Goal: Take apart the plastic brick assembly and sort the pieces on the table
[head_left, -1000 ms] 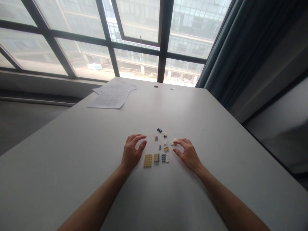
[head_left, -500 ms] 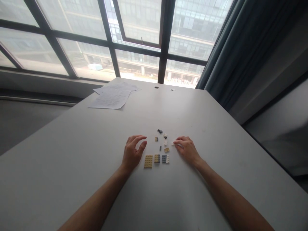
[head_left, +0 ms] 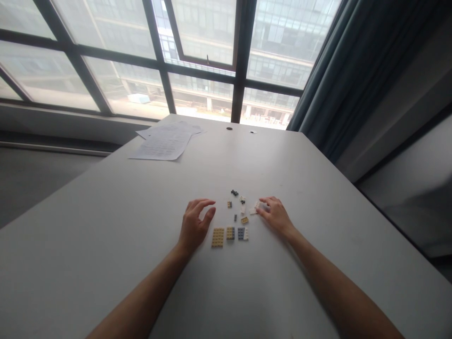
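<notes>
My left hand [head_left: 196, 221] rests on the table with thumb and fingers apart, holding nothing. Just right of it lies a tan studded toy brick plate [head_left: 218, 238], beside a tan-and-grey brick piece [head_left: 230, 233] and a grey-and-white one [head_left: 243, 233]. My right hand [head_left: 274, 214] is open, its thumb and fingertips spread beside small white bricks [head_left: 258, 205]; whether the fingertips touch them I cannot tell. Between the hands are a yellowish brick [head_left: 245, 220], a small grey piece [head_left: 235, 217], a small tan-and-grey brick [head_left: 229, 204] and small black pieces [head_left: 235, 192].
Printed sheets of paper [head_left: 164, 141] lie at the far left of the white table [head_left: 282, 165]. Two round cable holes sit near its far edge. Large windows [head_left: 208, 42] stand behind, and a dark curtain [head_left: 328, 80] hangs at the right.
My right hand's thumb and fingers have parted, and white bricks now show between them. The hand has shifted slightly. My left hand has stayed in place.
</notes>
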The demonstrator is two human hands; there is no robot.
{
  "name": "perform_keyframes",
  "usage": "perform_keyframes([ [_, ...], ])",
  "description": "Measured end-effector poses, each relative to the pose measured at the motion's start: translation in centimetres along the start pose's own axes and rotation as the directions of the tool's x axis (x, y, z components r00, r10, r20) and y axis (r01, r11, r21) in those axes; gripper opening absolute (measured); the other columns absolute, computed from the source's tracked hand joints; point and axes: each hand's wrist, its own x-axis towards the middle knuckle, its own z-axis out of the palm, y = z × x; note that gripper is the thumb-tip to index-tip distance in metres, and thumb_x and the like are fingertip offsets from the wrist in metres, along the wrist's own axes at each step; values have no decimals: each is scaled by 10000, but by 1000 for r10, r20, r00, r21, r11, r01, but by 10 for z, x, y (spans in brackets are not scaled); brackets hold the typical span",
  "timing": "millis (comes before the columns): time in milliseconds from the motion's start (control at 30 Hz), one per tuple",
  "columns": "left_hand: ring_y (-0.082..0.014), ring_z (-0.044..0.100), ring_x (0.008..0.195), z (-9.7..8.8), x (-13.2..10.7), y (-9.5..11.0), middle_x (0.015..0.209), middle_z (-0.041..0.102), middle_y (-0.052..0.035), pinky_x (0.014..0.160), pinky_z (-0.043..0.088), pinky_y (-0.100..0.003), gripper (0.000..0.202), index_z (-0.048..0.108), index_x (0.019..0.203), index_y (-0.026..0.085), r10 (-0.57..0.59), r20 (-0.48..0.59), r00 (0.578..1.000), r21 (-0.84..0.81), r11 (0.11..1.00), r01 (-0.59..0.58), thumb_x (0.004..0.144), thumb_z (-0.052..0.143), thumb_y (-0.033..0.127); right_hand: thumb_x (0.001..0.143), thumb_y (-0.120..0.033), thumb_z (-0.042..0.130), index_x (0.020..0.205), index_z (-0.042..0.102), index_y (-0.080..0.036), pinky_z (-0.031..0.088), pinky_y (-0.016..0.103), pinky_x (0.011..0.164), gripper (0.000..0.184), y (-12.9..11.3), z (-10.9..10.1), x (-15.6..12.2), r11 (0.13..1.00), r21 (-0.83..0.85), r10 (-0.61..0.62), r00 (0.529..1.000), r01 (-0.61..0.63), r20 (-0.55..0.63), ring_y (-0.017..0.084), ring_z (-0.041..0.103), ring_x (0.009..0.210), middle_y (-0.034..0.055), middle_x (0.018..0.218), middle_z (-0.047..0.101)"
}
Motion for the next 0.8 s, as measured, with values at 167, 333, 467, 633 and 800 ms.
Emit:
perform_keyframes([
  [167, -208, 557, 977, 0, 0, -1, 980, 648, -52, 889, 452, -373, 204, 643, 964, 200, 8, 7, 1000, 5, 1000, -8, 893, 514, 341, 798, -286, 636, 1031, 683, -162, 422, 362, 894, 268, -2, 1, 3, 996, -85, 35, 999, -36, -8, 237, 550, 962, 105, 1020, 627],
  [333, -207, 564, 973, 0, 0, 0, 969, 653, -48, 889, 457, -369, 208, 646, 954, 204, 10, 9, 1000, 11, 1000, -10, 894, 510, 349, 799, -268, 621, 966, 688, -175, 415, 365, 890, 203, -2, 3, 5, 996, -81, 30, 1000, -31, -9, 230, 540, 949, 91, 1003, 622],
  [467, -206, 563, 969, -1, 1, 2, 967, 649, -52, 883, 459, -370, 200, 642, 955, 202, 33, 7, 999, 18, 999, -33, 896, 508, 338, 788, -265, 596, 976, 675, -169, 428, 368, 879, 225, -2, 3, 0, 993, 111, 41, 998, -35, -50, 227, 533, 966, 91, 1024, 614],
  [633, -215, 561, 990, 0, -1, 13, 980, 652, -56, 900, 443, -396, 149, 639, 959, 207, 189, 46, 981, 69, 979, -191, 875, 554, 297, 792, -433, 590, 1037, 654, -181, 457, 308, 713, 358, -30, 2, -29, 658, 718, 162, 974, -228, 161, 183, 564, 805, 74, 998, 646],
  [800, -219, 554, 1040, 1, -3, 39, 993, 660, -52, 904, 445, -389, 193, 639, 1020, 235, 355, 86, 931, 23, 934, -358, 841, 625, 308, 781, -398, 613, 936, 673, -169, 434, 258, 652, 283, -74, -1, -56, 76, 884, 85, 886, -461, 455, 154, 555, 766, 82, 995, 652],
])
